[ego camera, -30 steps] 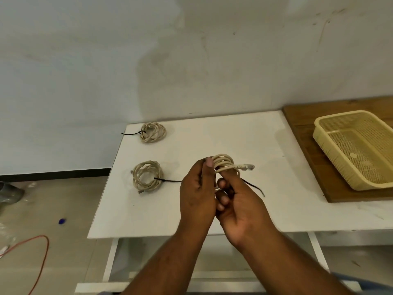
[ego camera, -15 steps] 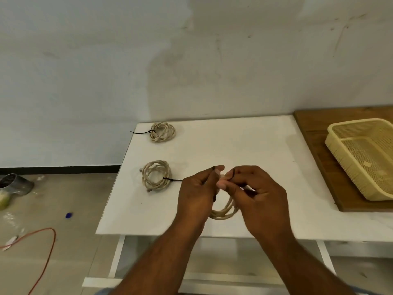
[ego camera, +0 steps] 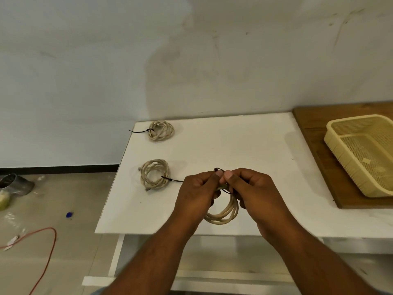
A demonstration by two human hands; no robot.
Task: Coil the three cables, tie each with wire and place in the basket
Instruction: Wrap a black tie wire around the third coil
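Over the front of the white table [ego camera: 244,145], my left hand [ego camera: 197,196] and my right hand [ego camera: 255,192] meet at the top of a beige coiled cable [ego camera: 225,213] that hangs down between them. Both thumbs and forefingers pinch a thin black tie wire [ego camera: 219,169] wrapped on that coil. A second beige coil [ego camera: 154,176] with a black wire tail lies on the table to the left. A third tied coil [ego camera: 161,130] lies at the far left corner. The yellow mesh basket [ego camera: 340,143] sits on the right, with no cable in it.
The basket rests on a brown wooden board [ego camera: 314,141] at the table's right side. A wall stands right behind the table. On the floor to the left lie a red cord [ego camera: 45,252], a metal can [ego camera: 12,184] and small scraps.
The coil, held upright with its plug sticking out a second ago, now hangs below my fingers. Both hands have closed in on the black wire at its top. The view has shifted left.
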